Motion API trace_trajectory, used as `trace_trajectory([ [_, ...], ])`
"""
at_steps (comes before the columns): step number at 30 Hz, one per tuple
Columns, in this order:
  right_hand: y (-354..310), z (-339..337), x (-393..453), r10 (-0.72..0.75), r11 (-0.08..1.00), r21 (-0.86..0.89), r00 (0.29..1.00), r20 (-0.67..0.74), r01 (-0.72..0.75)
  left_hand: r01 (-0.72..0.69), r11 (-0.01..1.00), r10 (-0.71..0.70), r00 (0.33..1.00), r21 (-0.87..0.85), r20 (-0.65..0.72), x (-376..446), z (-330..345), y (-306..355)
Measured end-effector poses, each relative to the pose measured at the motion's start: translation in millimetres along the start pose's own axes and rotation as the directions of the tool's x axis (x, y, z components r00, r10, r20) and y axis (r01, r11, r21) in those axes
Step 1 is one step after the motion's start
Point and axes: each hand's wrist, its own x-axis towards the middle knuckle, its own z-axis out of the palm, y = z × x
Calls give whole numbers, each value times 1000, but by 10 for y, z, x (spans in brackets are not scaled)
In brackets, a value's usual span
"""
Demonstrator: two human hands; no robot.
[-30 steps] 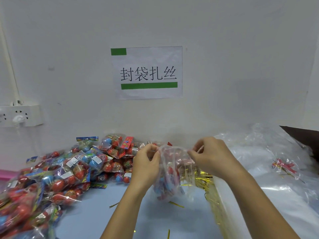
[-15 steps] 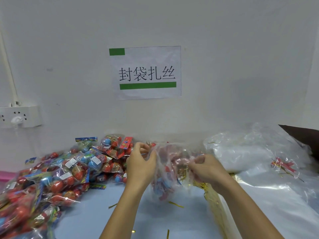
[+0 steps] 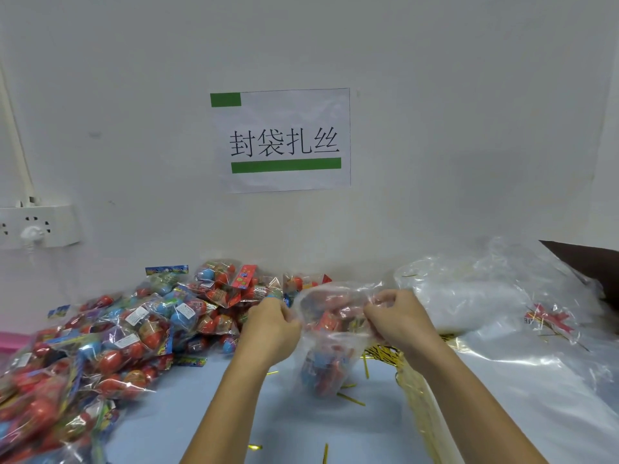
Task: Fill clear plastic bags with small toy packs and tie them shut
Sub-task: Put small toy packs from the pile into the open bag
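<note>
Now spread wider, both hands (image 3: 273,324) (image 3: 400,318) hold the toy-filled clear bag (image 3: 330,343) open

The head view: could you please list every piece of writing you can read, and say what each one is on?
"封袋扎丝": large black characters on the white paper sign taped to the wall, between two green bars.
White stickers on the toy packs: printed, too small to read.
Colourful header cards on the packs: blurred, unreadable.
Nothing else carries readable text.

A plain white wall (image 3: 435,112) carries a paper sign (image 3: 284,142) — and, far left, a socket strip (image 3: 40,226).
</note>
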Motion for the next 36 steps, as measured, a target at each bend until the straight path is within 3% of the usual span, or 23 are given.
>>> trace_trajectory([
  [3, -108, -32, 27, -120, 990, 57, 982, -148, 130, -136, 979, 75, 931, -149, -356, 24, -106, 83],
  [4, -131, -39, 29, -122, 987, 85, 979, -163, 137, -156, 976, 87, 919, -150, -385, 31, -126, 88],
  [7, -107, -38, -10, -58, 995, 79, 995, -79, 64, -85, 986, 60, 983, -144, -173, 12, -64, 31],
  [8, -99, -41, -24, -49, 995, 78, 997, -65, 54, -92, 977, 60, 985, -195, -162, 4, -53, 26],
  [11, -139, -71, -5, -144, 981, 111, 980, -138, 159, -222, 918, 101, 932, -328, -348, 56, -104, 80],
  [13, -149, -85, 8, -166, 980, 91, 977, -131, 179, -192, 921, 89, 950, -338, -298, 75, -116, 73],
  [16, -62, -74, -3, -81, 996, 34, 994, -69, 83, -94, 944, 40, 984, -315, -172, 49, -76, -6],
  [20, -54, -121, 9, -99, 995, 15, 992, -79, 100, -170, 953, 98, 955, -249, -279, 61, -101, -6],
  [24, -20, -194, 31, -32, 998, 48, 996, -78, 36, -68, 925, 82, 996, -373, 22, 10, -56, 37],
  [29, -45, -370, 34, 44, 998, 56, 977, -207, -33, -32, 896, 201, 919, -443, 339, -81, -126, 150],
  [32, -75, -486, 16, 30, 999, -7, 966, -258, -33, -5, 898, 158, 938, -441, 310, -61, -179, 117],
  [36, -197, -583, -42, -12, 987, -158, 958, -288, -35, 7, 931, 21, 997, -364, 74, 47, -192, -95],
])
